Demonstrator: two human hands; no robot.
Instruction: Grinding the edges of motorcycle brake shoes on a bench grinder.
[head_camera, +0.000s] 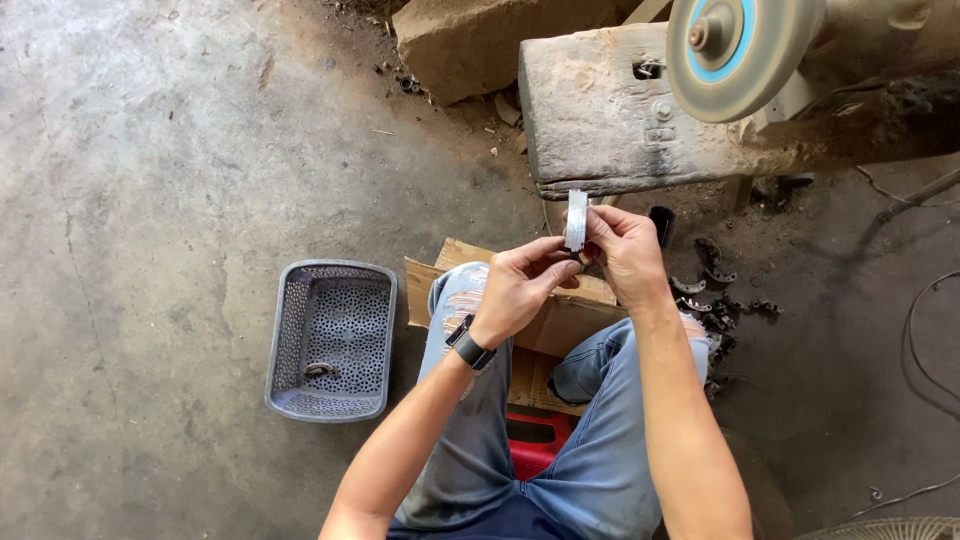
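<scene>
A small flat shiny metal piece (576, 218) stands upright between my two hands, just below the edge of a worn wooden bench. My right hand (625, 252) pinches it from the right side. Its lower end is gripped by my left hand (520, 285), which wears a black wrist band. Both hands hover above my knees in torn blue jeans. A round buffing wheel (735, 55) with a blue ring spins or rests on the bench above the hands; I cannot tell which.
A grey perforated plastic basket (333, 340) with one small metal part inside sits on the concrete floor at left. A cardboard box (560, 320) lies under my knees. Several dark metal parts (710, 285) are heaped at right. A red stool (535, 445) is beneath me. Cables run at far right.
</scene>
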